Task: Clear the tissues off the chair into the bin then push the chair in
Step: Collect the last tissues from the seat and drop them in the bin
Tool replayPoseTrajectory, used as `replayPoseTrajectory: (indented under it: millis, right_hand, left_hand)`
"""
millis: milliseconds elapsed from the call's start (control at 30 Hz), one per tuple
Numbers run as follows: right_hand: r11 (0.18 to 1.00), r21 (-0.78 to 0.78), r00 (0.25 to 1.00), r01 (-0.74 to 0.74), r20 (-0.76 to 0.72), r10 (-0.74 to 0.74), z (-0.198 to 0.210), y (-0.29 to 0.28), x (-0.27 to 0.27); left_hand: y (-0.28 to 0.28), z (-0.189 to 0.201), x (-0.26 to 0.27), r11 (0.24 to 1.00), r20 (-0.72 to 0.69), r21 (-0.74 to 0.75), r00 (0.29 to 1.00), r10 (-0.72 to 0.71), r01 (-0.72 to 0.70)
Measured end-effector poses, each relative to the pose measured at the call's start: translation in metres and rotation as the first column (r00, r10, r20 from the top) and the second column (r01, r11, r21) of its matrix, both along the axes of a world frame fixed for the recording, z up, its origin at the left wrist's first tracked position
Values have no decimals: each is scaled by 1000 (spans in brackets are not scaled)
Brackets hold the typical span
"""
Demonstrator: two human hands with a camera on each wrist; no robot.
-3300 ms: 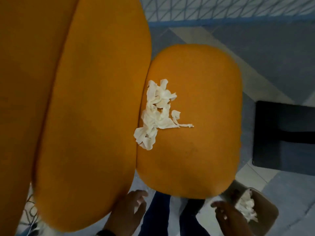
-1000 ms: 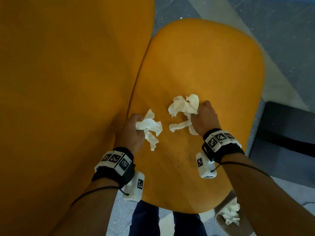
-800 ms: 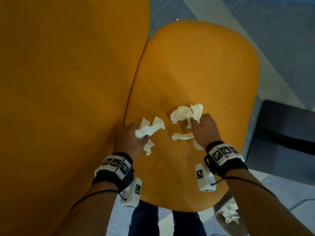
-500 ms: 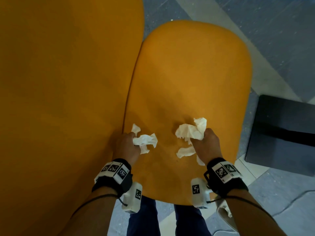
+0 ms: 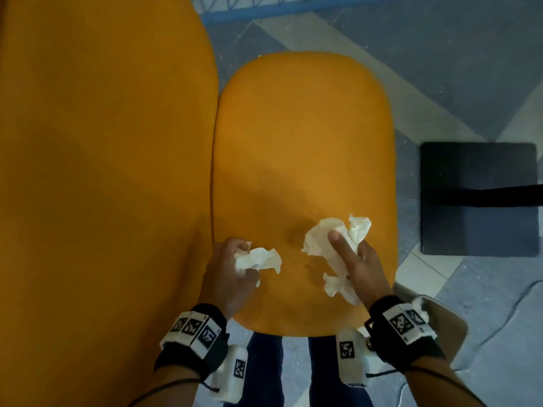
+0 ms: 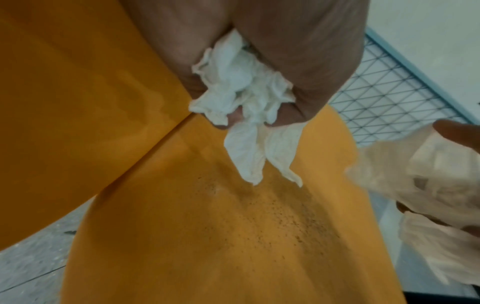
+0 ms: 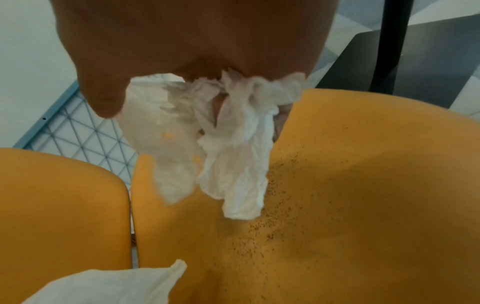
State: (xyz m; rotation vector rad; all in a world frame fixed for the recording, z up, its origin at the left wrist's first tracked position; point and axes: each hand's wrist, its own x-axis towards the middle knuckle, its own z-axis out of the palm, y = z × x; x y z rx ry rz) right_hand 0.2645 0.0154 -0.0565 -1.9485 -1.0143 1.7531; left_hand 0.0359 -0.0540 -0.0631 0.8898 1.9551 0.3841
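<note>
Both hands are full and lifted a little above the orange chair seat (image 5: 302,160), in the lower middle of the head view. The left hand (image 5: 227,271) has its fingers curled tight around a small wad of tissue (image 5: 258,259); in the left wrist view the loose ends hang down from the fist. The right hand (image 5: 357,265) holds a bigger bunch of tissues (image 5: 332,236), with the thumb laid over the top and the other fingers closed under it, probably so the long trailing strips do not fall. No loose tissue shows on the seat; only dark crumbs remain on the fabric. The tall orange chair back (image 5: 102,171) fills the left of the frame. The beige bin (image 5: 452,327) stands on the floor at the lower right, partly hidden behind the right wrist, with some white tissue at its rim. I judge the next step is to carry both bunches there, then push the chair.
</note>
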Motion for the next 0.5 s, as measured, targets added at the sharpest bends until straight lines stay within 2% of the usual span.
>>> replayPoseTrajectory:
  millis: [133, 233, 367, 500]
  right_hand:
    - [983, 79, 976, 166, 128, -175, 8, -15, 13]
    - [954, 114, 935, 278, 197, -296, 5, -31, 30]
    - [883, 142, 873, 446, 146, -465, 6, -55, 56]
    - [846, 238, 844, 477, 145, -516, 10, -84, 93]
  left_hand:
    - [1, 20, 12, 991, 53, 17, 990, -131, 130]
    - [7, 26, 27, 973, -22, 94, 977, -211, 212]
    - [15, 28, 51, 920, -96, 180, 937, -336, 348]
    - [21, 32, 91, 861, -91, 188, 881, -464, 473]
